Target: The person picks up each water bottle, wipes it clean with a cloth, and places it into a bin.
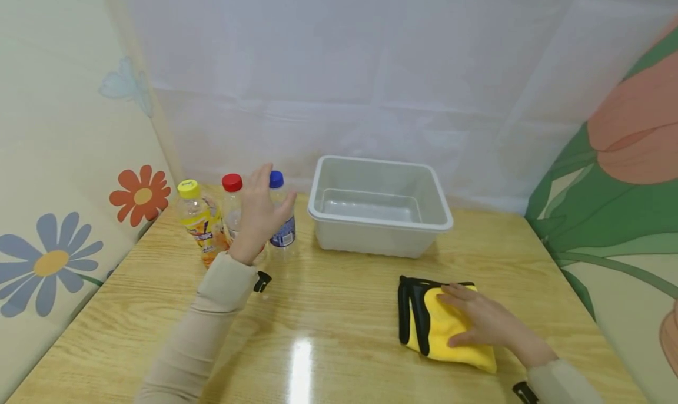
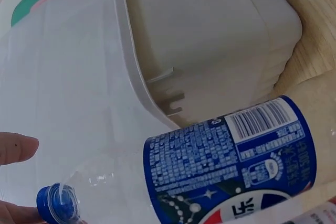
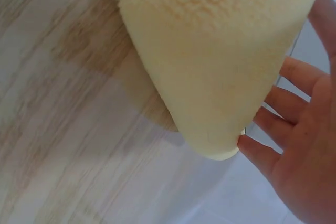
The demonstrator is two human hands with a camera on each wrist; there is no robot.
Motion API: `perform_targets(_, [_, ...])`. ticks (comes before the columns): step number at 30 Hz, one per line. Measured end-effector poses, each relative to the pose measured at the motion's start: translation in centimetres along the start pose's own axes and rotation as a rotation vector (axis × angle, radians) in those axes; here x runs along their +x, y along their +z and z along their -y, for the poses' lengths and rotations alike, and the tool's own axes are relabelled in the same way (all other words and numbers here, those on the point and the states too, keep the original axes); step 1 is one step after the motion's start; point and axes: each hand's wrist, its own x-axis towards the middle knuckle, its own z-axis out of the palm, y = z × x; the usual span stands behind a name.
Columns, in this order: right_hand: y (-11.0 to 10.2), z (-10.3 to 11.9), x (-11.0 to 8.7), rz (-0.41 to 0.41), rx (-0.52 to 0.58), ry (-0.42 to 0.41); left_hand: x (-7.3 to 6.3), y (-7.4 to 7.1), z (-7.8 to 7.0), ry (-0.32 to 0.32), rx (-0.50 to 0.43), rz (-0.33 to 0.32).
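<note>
Fingers and thumb spread apart, my left hand (image 1: pixel 263 211) reaches toward the clear bottle (image 1: pixel 283 215) with a blue cap and blue label. In the left wrist view the thumb and a finger lie on either side of the blue cap (image 2: pixel 58 203), with the thumb apart from it. My right hand (image 1: pixel 484 318) rests on a folded yellow cloth with black edging (image 1: pixel 442 327) at the front right, its fingers extended. The right wrist view shows the fluffy yellow cloth (image 3: pixel 215 66) with fingertips at its edge.
A red-capped bottle (image 1: pixel 232 186) stands partly behind the left hand, and a yellow-capped bottle (image 1: pixel 198 221) is farther left. Right of the bottles, a light grey plastic bin (image 1: pixel 371 233) sits at the back of the wooden table (image 1: pixel 328 333). A white sheet hangs behind.
</note>
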Motion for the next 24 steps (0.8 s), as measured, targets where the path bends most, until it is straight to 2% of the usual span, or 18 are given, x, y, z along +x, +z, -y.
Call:
perform_targets(2, [0.1,-0.1,0.0,0.001,-0.003,-0.012,-0.1,0.3,0.1,-0.018,-0.008,0.005])
perform_targets(8, [0.5,-0.3,0.0,0.016,0.001,-0.01,-0.5,0.9,0.5,-0.011,-0.032,-0.018])
perform_targets(17, [1.0,-0.2,0.0,0.042,0.019,-0.003,-1.1,1.8,1.4,0.038,-0.105,-0.064])
perform_targets(24, [1.1,0.0,-0.1,0.036,0.009,-0.024,-1.2,2.0,1.6,0.069,-0.108,-0.085])
